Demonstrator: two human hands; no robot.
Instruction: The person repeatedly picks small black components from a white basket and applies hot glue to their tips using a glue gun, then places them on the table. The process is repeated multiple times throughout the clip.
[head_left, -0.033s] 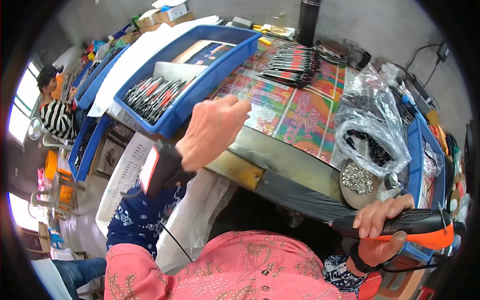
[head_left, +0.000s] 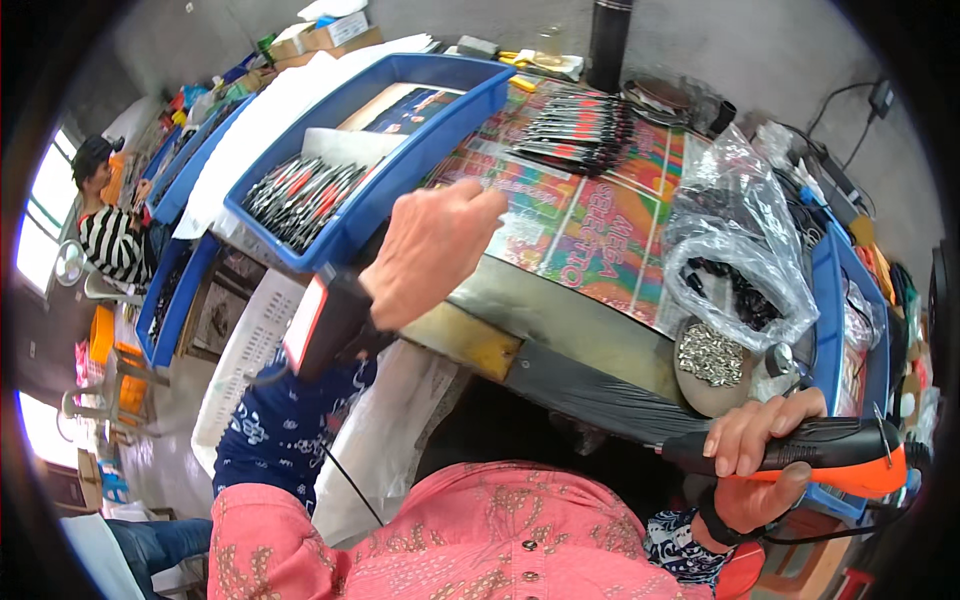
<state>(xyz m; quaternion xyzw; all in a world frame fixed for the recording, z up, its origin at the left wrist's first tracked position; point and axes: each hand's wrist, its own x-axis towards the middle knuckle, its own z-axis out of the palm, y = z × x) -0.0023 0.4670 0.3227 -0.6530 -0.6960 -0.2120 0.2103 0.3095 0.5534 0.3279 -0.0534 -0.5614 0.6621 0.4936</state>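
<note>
My left hand [head_left: 435, 255] is curled into a fist above the near edge of the table, its back toward me; whatever its fingers may hold is hidden. My right hand [head_left: 765, 450] is wrapped round an orange and black electric screwdriver [head_left: 860, 475], its tip pointing left. Beyond my left hand stands a blue tray [head_left: 425, 160] with many slim black, silver and red pen-like pieces [head_left: 305, 200]. Similar pieces [head_left: 575, 130] lie in a neat row on a colourful printed sheet [head_left: 610, 205]. A round dish [head_left: 705, 402] of small silvery metal parts [head_left: 710, 355] sits near the screwdriver.
A clear plastic bag [head_left: 700, 215] with black parts stands open behind the dish. Another blue tray [head_left: 828, 310] is at the right. A white basket [head_left: 235, 370] sits below my left forearm. Far left, a person in a striped top [head_left: 112, 235] sits by other trays.
My left hand has shifted very slightly to the right and up, still curled. The view has moved a little; my right hand keeps its hold on the electric screwdriver.
</note>
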